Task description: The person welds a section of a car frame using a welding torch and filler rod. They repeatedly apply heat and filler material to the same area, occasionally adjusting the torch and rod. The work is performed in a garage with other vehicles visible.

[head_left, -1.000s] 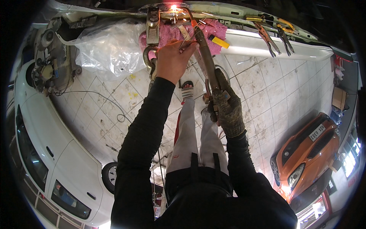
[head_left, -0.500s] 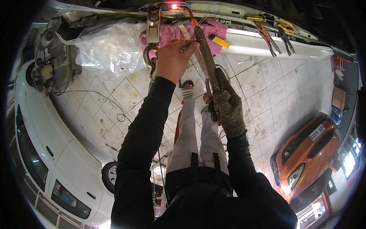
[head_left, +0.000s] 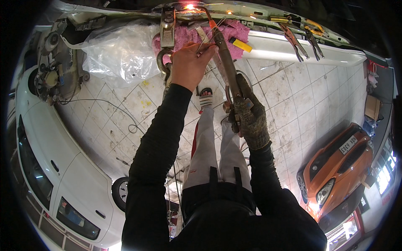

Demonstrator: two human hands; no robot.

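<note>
My right hand [head_left: 253, 121], in a worn knit glove, is closed around the handle of a gas welding torch [head_left: 226, 56]. The torch's bent tip reaches up to a bright glowing spot [head_left: 190, 7] on the edge of a metal body panel [head_left: 236, 12]. My bare left hand [head_left: 189, 65] pinches thin metal wire [head_left: 205, 40] between thumb and fingers, close beside the torch's neck. Behind that hand, a steel clamp [head_left: 168, 29] grips the panel edge just left of the glow. A pink cloth [head_left: 183, 35] lies beneath the wire and torch.
A yellow and black stick-like object [head_left: 240, 44] rests on the cloth. Locking pliers [head_left: 292, 41] hang from the panel at right. Clear plastic sheeting [head_left: 121, 56] covers parts at left. A white car [head_left: 63, 163] stands at left, an orange car [head_left: 339, 167] at right, on tiled floor.
The glow at the torch tip has spread along the panel edge, and orange sparks now streak off to the right. Both hands have hardly moved.
</note>
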